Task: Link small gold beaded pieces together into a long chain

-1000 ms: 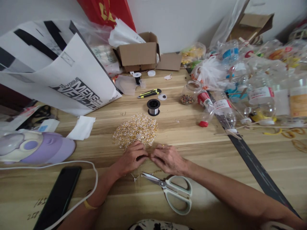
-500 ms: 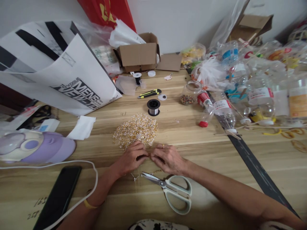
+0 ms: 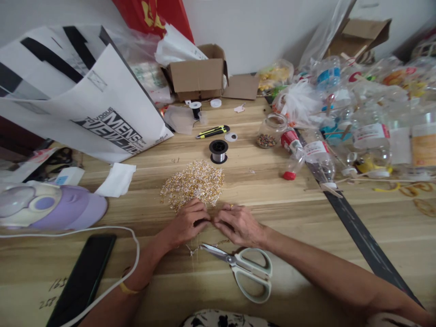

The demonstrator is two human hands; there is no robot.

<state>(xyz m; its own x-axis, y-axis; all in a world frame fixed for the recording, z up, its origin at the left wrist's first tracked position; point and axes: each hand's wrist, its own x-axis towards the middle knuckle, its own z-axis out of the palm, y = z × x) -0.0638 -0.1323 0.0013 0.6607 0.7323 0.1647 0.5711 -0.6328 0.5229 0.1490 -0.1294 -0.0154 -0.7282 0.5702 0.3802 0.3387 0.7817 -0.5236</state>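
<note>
My left hand (image 3: 189, 221) and my right hand (image 3: 238, 223) meet over the wooden table, fingertips pinched together. Whatever lies between the fingers is too small to make out. Just beyond them spreads a pile of gold and clear beads (image 3: 194, 184). A thin beaded chain (image 3: 193, 250) hangs or lies below the hands, with fine thread near it. White-handled scissors (image 3: 238, 268) rest slightly open in front of my right hand. Farther back stands a black spool of wire (image 3: 218, 151).
A yellow-black cutter (image 3: 212, 131) and a jar of beads (image 3: 267, 136) lie behind. Plastic bottles (image 3: 316, 154) crowd the right. At left are a large paper bag (image 3: 102, 104), a purple device (image 3: 75, 204), a phone (image 3: 83, 277) and a white cable (image 3: 137, 254).
</note>
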